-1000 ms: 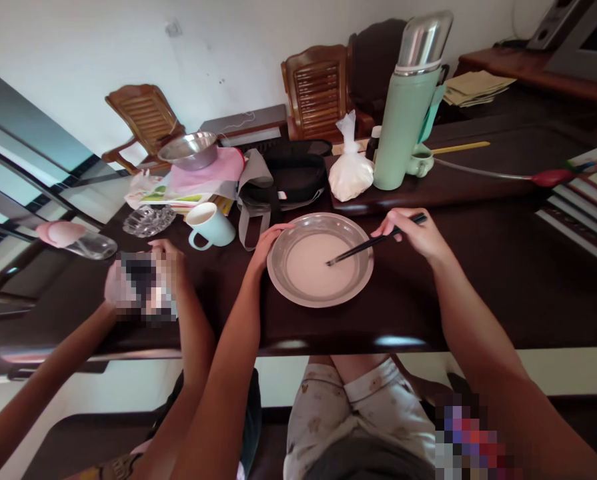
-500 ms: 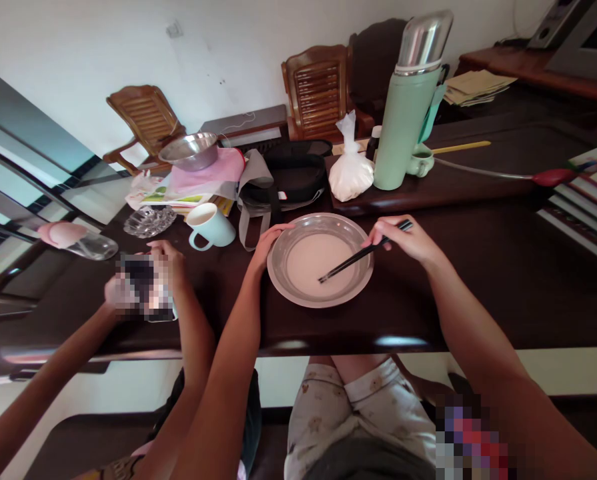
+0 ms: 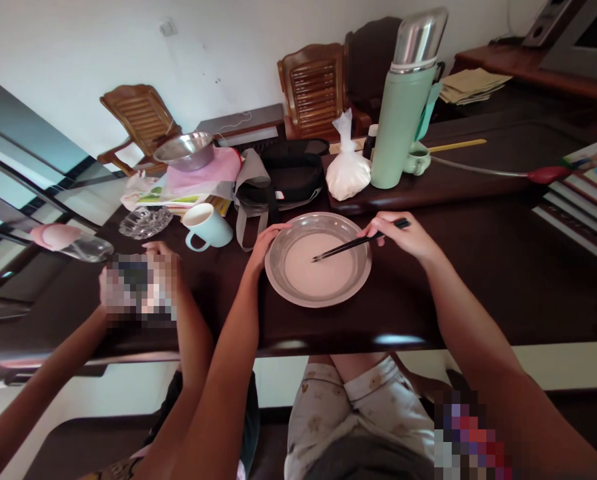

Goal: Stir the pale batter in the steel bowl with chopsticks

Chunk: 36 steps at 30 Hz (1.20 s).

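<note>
In the head view, the left hand (image 3: 266,248) holds the bowl (image 3: 319,302) by its rim; opposite, the right hand (image 3: 412,237) grasps chopsticks (image 3: 347,247), tips in the pale liquid (image 3: 323,275) between both hands. The near edge of the worktop (image 3: 483,287) runs bodyward of the hands; rightward of the right hand its surface stretches to the books (image 3: 568,220). Beyond that hand stands the flask (image 3: 403,130); a gap parts the left hand from the mug (image 3: 217,228)

Dim light, glare on table edge (image 3: 397,339)
</note>
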Each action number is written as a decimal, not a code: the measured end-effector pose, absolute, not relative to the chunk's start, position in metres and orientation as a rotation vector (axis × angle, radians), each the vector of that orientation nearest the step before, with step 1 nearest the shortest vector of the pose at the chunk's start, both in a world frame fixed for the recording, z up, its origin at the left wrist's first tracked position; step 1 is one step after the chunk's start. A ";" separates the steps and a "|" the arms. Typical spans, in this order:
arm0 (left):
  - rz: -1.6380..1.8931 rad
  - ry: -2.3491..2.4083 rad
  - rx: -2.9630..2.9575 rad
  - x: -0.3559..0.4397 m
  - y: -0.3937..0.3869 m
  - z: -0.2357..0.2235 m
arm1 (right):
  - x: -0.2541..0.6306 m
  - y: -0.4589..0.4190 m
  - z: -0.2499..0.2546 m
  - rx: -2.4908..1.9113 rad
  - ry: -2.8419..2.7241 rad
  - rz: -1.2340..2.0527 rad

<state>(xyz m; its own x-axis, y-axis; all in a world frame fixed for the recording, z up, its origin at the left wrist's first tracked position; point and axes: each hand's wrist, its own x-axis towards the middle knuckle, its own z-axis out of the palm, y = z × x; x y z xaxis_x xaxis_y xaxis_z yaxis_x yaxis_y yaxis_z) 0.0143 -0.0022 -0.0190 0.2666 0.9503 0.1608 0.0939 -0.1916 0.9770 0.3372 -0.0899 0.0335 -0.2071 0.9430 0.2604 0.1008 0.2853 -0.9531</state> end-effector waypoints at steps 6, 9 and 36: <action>1.070 0.981 1.541 0.014 -0.001 -0.020 | 0.338 -0.091 0.033 -0.967 -1.547 1.144; 1.079 0.991 1.530 0.015 -0.002 -0.019 | 0.335 -0.090 0.032 -0.971 -1.593 1.137; 1.078 1.022 1.550 0.019 -0.004 -0.015 | 0.340 -0.087 0.031 -0.991 -1.472 0.982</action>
<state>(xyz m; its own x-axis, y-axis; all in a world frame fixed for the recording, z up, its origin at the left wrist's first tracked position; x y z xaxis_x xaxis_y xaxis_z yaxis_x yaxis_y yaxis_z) 0.0190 -0.0037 -0.0148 0.2602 0.9520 0.1610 0.1096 -0.1948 0.9747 0.3400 -0.0871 0.0311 -0.0973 0.9457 0.3102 0.0765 0.3178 -0.9451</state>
